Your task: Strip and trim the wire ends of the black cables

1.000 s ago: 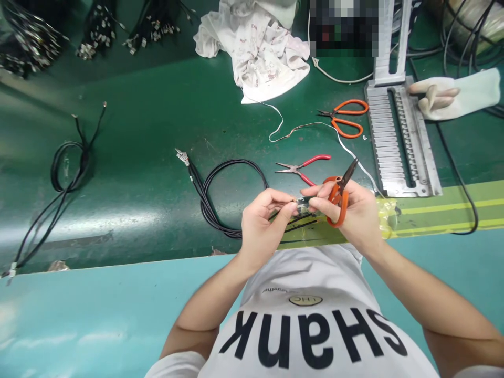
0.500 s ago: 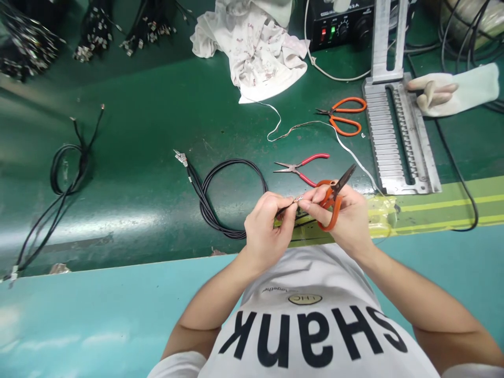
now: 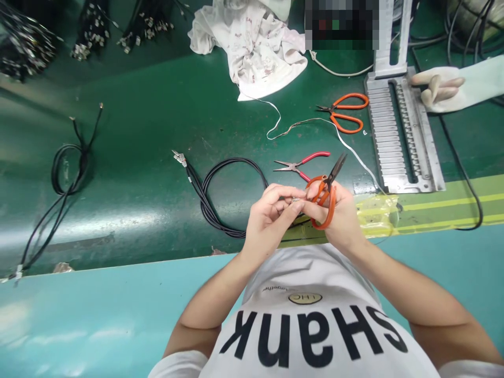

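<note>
Closest in is the person's pale shirt (image 3: 315,336), its big upside-down letters reading "SHank", with "LHC" in a small oval and a faint line ending in "together". Above it, the left hand (image 3: 263,216) pinches a small cable end (image 3: 295,200) at its fingertips. The right hand (image 3: 345,216) meets it there with thumb and fingers while gripping orange-handled scissors (image 3: 335,168), blades pointing away. Fingers hide most of the cable end, so whether it is finished cannot be told. Beside the left hand lies the black cable coil (image 3: 203,205); the tips at its left end already carry metal connectors (image 3: 180,158), so the work looks part-way through. Well to the left, another coil (image 3: 81,170) has two upper tips that look bare, probably still to be done. Past the hands lie red-handled pliers (image 3: 290,167), then a second pair of scissors (image 3: 334,109) beside a slotted metal rack (image 3: 384,131). Farthest are a crumpled cloth (image 3: 263,52) with print too small to read, a blurred-out black box (image 3: 342,26), and cable bundles (image 3: 88,37) with metal tips.
</note>
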Demonstrator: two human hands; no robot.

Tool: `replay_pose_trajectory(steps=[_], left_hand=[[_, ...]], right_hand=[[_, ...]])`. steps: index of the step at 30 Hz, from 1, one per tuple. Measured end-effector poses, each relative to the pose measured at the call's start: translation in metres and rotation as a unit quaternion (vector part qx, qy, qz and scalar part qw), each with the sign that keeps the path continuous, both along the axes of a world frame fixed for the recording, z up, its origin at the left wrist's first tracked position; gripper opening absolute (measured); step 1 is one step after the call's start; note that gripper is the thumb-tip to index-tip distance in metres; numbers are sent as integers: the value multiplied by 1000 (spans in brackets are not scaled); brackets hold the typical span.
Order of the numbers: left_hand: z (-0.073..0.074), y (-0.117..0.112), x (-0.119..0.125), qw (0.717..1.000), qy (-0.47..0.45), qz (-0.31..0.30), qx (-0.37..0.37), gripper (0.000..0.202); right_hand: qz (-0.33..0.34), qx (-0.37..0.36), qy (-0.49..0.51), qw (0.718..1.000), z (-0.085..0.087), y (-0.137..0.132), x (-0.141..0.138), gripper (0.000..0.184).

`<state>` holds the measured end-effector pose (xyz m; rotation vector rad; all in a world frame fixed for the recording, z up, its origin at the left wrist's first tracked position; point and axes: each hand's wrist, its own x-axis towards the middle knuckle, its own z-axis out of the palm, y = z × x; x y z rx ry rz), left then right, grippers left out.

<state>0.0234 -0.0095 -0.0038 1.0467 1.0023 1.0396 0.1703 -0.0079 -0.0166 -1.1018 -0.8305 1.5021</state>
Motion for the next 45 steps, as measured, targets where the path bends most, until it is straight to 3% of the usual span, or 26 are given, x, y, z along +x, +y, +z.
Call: replay_pose_trajectory(steps=[9, 16, 22, 35, 41, 45], left_hand=[[1, 9, -1, 989, -118, 74, -56, 14], [0, 13, -6, 976, -141, 86, -145, 7], [-1, 15, -11, 988, -46, 109, -102, 11], [-12, 4, -10, 986, -68, 94, -118, 17], [-16, -4, -13, 995, -4, 89, -45, 16], [-21, -5, -15, 996, -1, 79, -37, 17]], right_hand=[[-1, 2, -50, 999, 1, 1, 5, 33], [14, 97, -153, 983, 6, 2, -1, 20], [8, 110, -188, 976, 6, -1, -6, 21], [10, 96, -136, 986, 0, -4, -11, 20], [11, 109, -135, 985, -5, -6, -7, 17], [21, 165, -183, 969, -7, -5, 2, 16]])
